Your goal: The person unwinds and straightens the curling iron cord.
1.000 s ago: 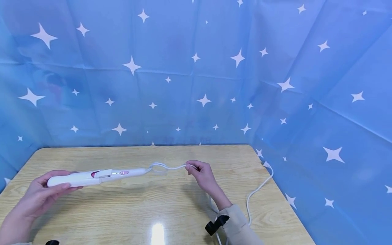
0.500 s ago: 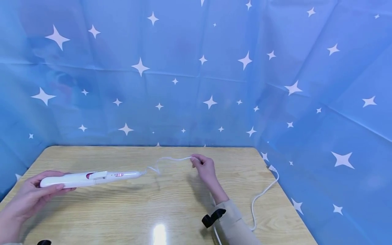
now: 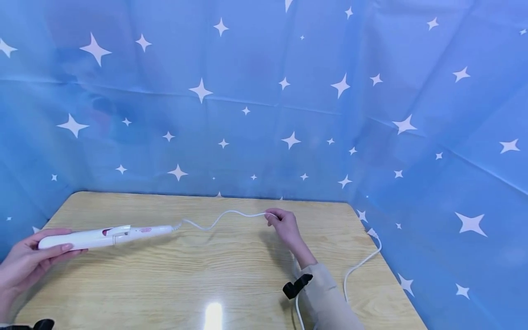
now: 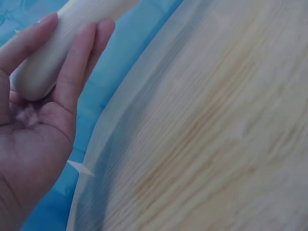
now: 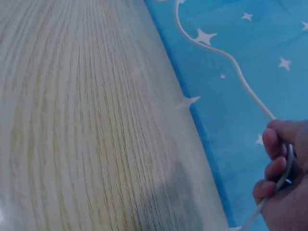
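A white curling iron (image 3: 95,238) with a lever clip and a pink patch on its handle is held above the table at the left. My left hand (image 3: 35,256) grips its rounded barrel end between thumb and fingers; in the left wrist view the pale barrel (image 4: 45,62) lies across the fingers. From the handle end a white power cord (image 3: 218,221) runs in loose waves to my right hand (image 3: 285,228), which pinches it. The right wrist view has the cord (image 5: 236,67) passing through the curled fingers of the right hand (image 5: 288,173).
The wooden table (image 3: 185,284) spans the lower view. At its right edge lies the plug (image 3: 372,233), its cord running toward the front under the right forearm. A blue curtain with white stars (image 3: 247,91) hangs behind and at the sides. Black straps (image 3: 298,286) sit at both wrists.
The left hand has moved left with the curling iron, and the right hand slightly right. The cord between them has unfolded from a doubled loop into one longer wavy line.
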Tool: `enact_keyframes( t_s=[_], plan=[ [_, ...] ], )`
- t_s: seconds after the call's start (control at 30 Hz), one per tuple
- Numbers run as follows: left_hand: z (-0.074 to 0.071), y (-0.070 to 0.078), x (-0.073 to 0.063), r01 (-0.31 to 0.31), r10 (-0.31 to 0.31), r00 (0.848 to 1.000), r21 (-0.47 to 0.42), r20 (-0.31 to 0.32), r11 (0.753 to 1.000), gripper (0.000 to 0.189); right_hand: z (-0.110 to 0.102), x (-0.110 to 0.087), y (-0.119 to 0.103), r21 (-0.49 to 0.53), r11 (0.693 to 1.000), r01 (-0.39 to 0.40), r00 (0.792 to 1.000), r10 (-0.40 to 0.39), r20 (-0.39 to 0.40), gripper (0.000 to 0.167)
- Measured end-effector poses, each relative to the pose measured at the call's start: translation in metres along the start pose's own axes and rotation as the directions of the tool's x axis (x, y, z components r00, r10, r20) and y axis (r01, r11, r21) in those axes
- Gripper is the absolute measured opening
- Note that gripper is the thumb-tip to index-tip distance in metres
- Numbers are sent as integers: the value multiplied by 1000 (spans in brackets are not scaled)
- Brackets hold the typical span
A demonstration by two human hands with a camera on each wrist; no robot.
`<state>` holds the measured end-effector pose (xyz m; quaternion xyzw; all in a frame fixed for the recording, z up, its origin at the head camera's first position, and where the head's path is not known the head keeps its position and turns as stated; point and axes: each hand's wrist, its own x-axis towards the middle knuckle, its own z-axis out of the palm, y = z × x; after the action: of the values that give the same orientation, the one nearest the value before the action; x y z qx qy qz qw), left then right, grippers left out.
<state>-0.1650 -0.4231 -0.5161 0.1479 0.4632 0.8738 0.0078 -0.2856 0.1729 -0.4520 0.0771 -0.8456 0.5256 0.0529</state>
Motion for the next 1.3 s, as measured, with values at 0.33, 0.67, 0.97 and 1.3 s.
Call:
enact_keyframes(
  t_s=[0.33,0.67,0.97,1.3],
  plan=[
    [-19,-4,10,61,-51,987,62,-150,996,45,2,3,7,-66,998,13,994,-6,112,20],
    [-26,-6,14,159,-122,964,144,-237,977,34,2,-4,11,-134,991,20,986,3,167,17],
    [-18,-2,26,261,-94,864,282,-494,923,25,12,-7,19,-190,979,80,949,-16,316,19],
    [-13,-5,45,447,4,822,651,-569,613,57,10,-8,16,-218,975,41,945,32,325,20]
  ],
)
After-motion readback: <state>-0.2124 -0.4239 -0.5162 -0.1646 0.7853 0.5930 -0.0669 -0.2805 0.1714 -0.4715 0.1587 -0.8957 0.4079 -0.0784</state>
